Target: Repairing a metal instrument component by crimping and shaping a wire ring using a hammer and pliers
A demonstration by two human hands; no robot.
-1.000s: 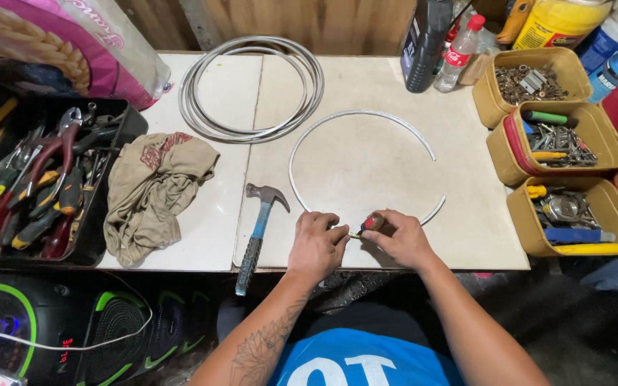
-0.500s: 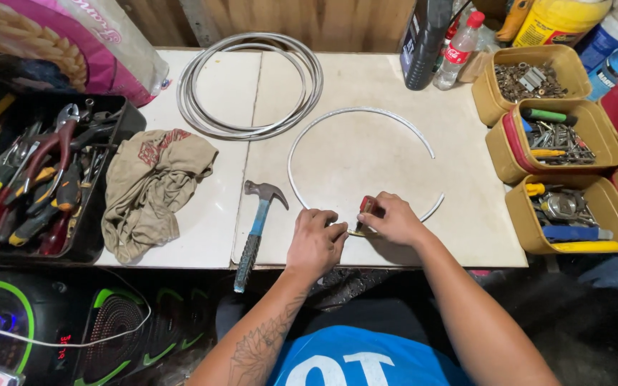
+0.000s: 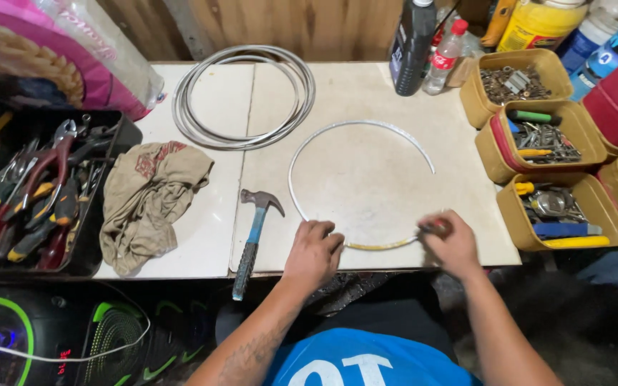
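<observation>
Fingers [image 3: 329, 239] on hoop [image 3: 309, 146], near table edge [image 3: 366, 269]

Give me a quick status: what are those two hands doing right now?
Left hand pressing on the white curved strip. Right hand closed on its near end, blurred. Hammer lies left, apart; nothing in the way.

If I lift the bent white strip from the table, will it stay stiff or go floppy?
The white strip probably stays springy: it holds an open curve between the left hand and right hand. It looks thin, so likely light. Lying flat, it should not roll.
</observation>
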